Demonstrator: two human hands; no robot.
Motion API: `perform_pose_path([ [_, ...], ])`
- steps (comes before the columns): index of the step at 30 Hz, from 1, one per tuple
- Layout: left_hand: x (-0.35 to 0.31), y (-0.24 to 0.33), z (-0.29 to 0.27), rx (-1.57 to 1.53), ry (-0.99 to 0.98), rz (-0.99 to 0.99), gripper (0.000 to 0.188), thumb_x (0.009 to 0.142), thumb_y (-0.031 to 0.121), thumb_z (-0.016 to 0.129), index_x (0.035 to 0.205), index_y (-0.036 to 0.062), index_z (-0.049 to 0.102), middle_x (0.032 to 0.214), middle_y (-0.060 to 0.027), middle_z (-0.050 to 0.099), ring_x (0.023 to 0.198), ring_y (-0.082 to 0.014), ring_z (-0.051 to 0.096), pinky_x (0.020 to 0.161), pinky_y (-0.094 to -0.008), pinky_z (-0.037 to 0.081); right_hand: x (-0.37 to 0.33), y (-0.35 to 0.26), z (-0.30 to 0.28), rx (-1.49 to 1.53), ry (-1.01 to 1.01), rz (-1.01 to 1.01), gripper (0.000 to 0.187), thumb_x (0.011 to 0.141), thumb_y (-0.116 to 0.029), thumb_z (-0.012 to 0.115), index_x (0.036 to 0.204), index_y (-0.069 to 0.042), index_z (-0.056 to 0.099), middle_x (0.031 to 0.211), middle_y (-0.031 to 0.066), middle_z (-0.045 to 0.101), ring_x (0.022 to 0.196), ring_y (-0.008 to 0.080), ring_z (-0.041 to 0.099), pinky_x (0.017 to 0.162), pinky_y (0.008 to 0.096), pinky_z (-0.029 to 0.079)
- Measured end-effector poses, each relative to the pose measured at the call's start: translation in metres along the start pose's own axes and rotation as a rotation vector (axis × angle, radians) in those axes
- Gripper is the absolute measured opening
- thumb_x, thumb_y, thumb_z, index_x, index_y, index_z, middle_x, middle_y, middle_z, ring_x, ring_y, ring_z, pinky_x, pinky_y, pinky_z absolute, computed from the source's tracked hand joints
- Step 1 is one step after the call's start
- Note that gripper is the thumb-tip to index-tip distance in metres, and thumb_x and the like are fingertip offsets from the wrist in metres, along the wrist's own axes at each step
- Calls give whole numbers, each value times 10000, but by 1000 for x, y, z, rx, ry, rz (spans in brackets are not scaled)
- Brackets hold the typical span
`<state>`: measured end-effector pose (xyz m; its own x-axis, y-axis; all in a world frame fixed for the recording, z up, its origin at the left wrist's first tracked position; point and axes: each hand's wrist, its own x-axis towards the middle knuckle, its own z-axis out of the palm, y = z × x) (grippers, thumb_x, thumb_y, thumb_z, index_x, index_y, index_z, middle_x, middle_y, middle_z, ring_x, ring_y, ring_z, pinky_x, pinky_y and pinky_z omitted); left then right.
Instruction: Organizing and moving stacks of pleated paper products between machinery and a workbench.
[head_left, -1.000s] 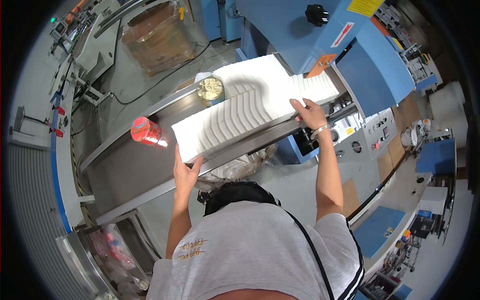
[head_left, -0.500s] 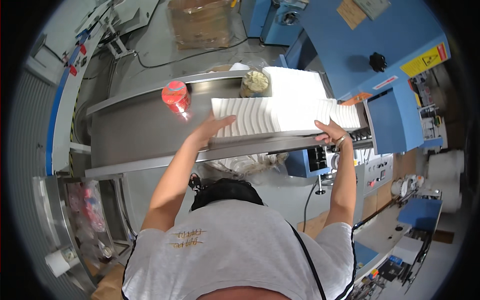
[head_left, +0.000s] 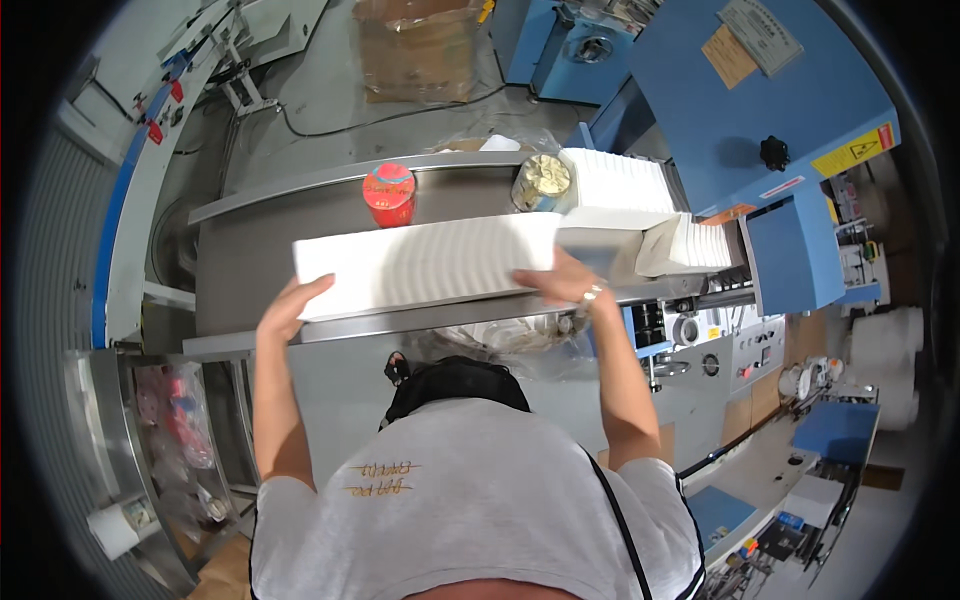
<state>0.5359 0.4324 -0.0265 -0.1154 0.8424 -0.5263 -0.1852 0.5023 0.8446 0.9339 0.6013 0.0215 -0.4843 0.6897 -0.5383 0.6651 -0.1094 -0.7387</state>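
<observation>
Between my two hands is a long stack of white folded paper (head_left: 420,262), lying lengthwise over the steel conveyor table and faintly ridged across its top. My left hand (head_left: 288,308) grips its left end, thumb on the near face. At the other end my right hand (head_left: 558,280) presses with its thumb along the near side, its other fingers hidden behind the stack. Just beyond the stack stands a red canister (head_left: 389,195). A clear jar with pale contents (head_left: 541,183) is farther right, beside another white stack (head_left: 618,185).
More white folded paper (head_left: 690,247) leans at the mouth of the blue machine (head_left: 795,245) on the right. The steel table (head_left: 240,270) has raised rails along both long sides. A cardboard box (head_left: 417,50) stands on the floor beyond; bagged items fill a rack (head_left: 180,420) at lower left.
Both hands have moved left with the white stack, separating it from the paper at the machine. A gap of bare table now shows there.
</observation>
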Motion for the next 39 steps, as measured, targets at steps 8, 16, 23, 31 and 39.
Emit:
perform_pose_path([
  [8,-13,13,-8,-10,234,106,842,793,299,737,1417,-33,281,1386,-174,428,1297,-272,383,1079,-333,266,51,-40,10,87,-140,-84,823,730,-459,745,1327,-50,353,861,67,602,501,97,532,407,209,431],
  [16,2,20,28,-1,269,156,875,758,299,758,1405,-35,272,1363,-166,447,1274,-256,411,1072,-334,281,71,-2,-41,-749,136,197,1016,673,-685,648,1429,-90,321,1208,185,601,1154,309,555,848,435,488],
  [23,0,16,26,12,299,171,782,777,267,736,1383,-33,342,1343,-156,478,1262,-240,421,1063,-330,278,96,-143,52,-685,468,-384,593,763,-555,657,1096,-72,573,955,203,655,902,371,632,755,463,493],
  [31,4,16,27,-13,219,187,797,809,241,714,1420,-29,279,1424,-133,387,1311,-231,357,1092,-332,234,152,-176,100,-460,102,-160,803,621,-441,700,1269,-29,466,1219,219,558,1157,342,534,953,381,443],
  [39,4,7,13,30,227,204,832,813,246,716,1437,-36,243,1452,-130,344,1336,-231,316,1107,-329,198,-5,-126,16,-314,1014,-489,655,615,-262,754,1196,-117,488,1054,169,557,934,370,582,771,453,510],
])
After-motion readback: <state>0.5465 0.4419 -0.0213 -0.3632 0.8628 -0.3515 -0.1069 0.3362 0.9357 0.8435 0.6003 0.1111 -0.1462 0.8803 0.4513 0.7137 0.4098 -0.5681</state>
